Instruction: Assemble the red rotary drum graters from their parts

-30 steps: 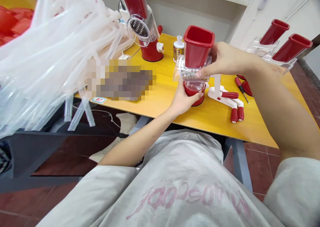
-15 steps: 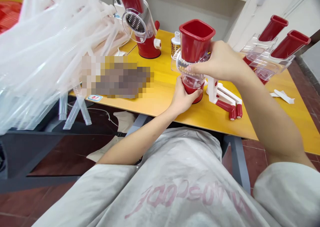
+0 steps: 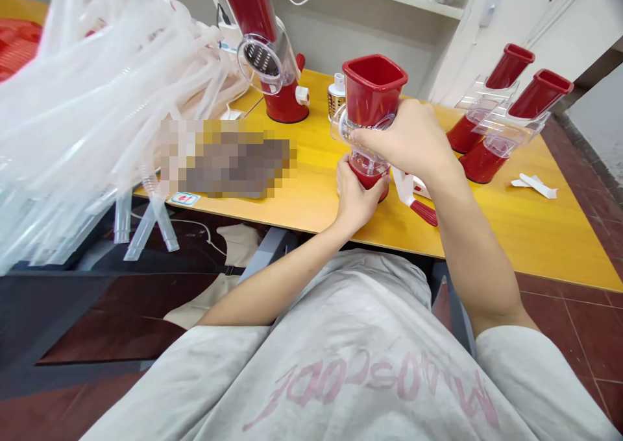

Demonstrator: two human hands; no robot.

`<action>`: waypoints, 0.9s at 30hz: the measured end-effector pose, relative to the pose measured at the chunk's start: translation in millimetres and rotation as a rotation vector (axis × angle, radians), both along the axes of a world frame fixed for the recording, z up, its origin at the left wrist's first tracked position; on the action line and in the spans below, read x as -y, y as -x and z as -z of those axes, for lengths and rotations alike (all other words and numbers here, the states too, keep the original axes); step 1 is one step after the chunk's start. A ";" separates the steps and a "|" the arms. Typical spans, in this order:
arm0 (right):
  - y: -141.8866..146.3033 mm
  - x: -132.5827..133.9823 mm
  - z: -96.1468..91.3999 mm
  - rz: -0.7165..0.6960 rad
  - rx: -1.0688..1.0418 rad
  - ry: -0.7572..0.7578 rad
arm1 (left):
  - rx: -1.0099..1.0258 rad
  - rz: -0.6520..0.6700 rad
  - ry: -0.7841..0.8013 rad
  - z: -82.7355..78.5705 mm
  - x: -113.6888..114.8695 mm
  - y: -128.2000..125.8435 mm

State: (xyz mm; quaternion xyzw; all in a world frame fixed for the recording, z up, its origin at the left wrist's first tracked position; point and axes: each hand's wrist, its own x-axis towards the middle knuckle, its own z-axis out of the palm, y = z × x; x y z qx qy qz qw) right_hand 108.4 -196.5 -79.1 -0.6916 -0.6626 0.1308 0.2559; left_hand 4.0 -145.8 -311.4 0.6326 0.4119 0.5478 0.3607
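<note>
A red rotary grater with a clear body stands upright on the yellow table, close in front of me. My left hand wraps round its red base, thumb and fingers on either side. Higher up, my right hand grips the clear middle part, its thumb across the front by the drum opening. Some of the drum is hidden behind that thumb. Below my right forearm lies a white crank with a red handle, partly covered by the arm. A loose metal grating drum stands behind the grater.
Another grater with a drum fitted stands at the back left. Two more graters stand at the right, near white strips. Clear plastic tubes pile up at the left, beside a blurred-out patch.
My right hand stays on the grater while its forearm has swung inward, now covering more of the cranks. The view has shifted slightly. Both hands keep their hold.
</note>
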 end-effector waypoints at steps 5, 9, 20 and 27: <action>-7.8 -6.5 6.0 -0.043 0.007 -0.021 | -0.011 -0.010 0.034 -9.2 1.9 4.3; -15.6 -10.2 6.7 -0.105 -0.008 -0.049 | -0.042 0.048 0.013 -11.3 -1.0 13.2; -17.7 -7.9 -2.6 -0.191 0.005 -0.025 | -0.064 0.079 0.020 -19.0 -4.3 21.9; -11.0 -8.9 4.5 -0.098 -0.017 -0.089 | -0.166 -0.077 0.060 -27.7 11.8 16.2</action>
